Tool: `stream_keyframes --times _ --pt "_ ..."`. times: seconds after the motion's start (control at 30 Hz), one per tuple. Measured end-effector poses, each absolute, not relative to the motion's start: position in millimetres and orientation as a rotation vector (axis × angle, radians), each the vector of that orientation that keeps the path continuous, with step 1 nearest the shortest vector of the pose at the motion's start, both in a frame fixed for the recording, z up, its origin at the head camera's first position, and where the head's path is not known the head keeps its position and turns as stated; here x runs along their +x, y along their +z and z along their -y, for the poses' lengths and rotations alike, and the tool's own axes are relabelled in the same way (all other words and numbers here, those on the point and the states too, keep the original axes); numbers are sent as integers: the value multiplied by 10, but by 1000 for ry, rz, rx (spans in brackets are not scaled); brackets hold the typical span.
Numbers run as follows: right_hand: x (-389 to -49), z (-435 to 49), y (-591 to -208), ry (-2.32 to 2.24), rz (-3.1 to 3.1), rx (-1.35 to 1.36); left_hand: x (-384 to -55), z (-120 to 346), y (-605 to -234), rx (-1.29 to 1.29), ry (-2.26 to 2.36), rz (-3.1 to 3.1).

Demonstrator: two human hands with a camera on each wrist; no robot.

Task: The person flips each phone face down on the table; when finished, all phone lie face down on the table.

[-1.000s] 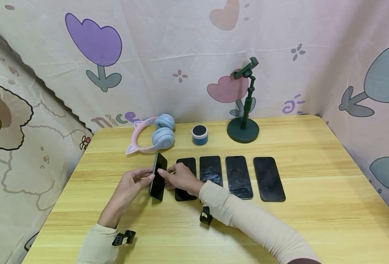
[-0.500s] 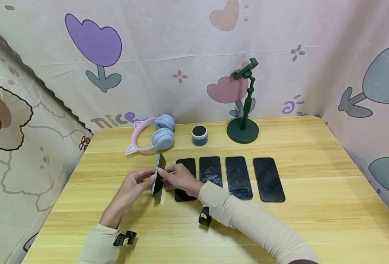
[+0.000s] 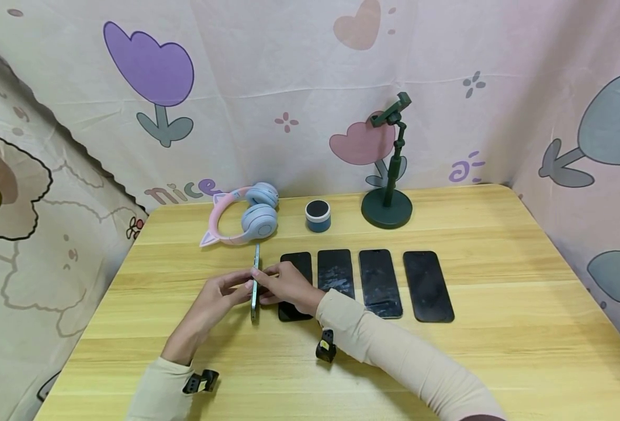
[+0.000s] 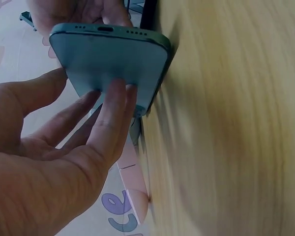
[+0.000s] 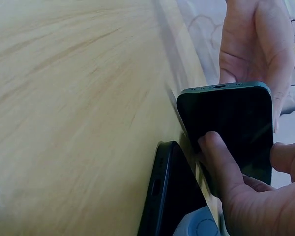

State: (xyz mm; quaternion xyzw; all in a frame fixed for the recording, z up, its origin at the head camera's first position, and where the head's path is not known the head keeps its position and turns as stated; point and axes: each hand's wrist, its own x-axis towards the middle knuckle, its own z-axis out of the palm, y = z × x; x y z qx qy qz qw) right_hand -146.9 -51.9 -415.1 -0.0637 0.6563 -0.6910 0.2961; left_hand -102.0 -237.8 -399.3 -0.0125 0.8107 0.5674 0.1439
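A smartphone (image 3: 255,298) stands on its long edge, upright, between my two hands at the left end of a row of phones. My left hand (image 3: 207,307) holds it from the left; in the left wrist view its fingers touch the pale green back (image 4: 113,59) and the thumb meets the upper edge. My right hand (image 3: 291,286) grips it from the right. The right wrist view shows that hand's fingers against the dark screen (image 5: 236,118), thumb at the edge. Beside it a black phone (image 3: 303,266) lies flat, partly hidden under my right hand.
Further right lie more dark phones: one with a smudged screen (image 3: 336,269), another (image 3: 381,283) and a rightmost phone (image 3: 428,286). Behind are cat-ear headphones (image 3: 259,221), a small blue-and-white round container (image 3: 318,217) and a dark green phone stand (image 3: 387,209). A printed cloth hangs behind the wooden table (image 3: 499,362).
The phone has turned from showing its dark screen to standing nearly edge-on. My left hand has shifted slightly right with it, while the right hand stays almost in place.
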Motion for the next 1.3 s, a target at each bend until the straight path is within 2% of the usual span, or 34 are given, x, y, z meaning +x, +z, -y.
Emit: stream_keyframes --times 0.37,0.9,1.3 --pt "-1471 527 -4133 -1877 -1790 -119 -1004 2377 -4011 0 1546 -2401" --pt "-1505 469 -4153 -1865 -1945 -197 -999 2383 -4084 118 1362 -2581" --pt "-1515 469 -4130 -1685 -2125 -285 -1005 2408 -4094 62 1206 -2682"
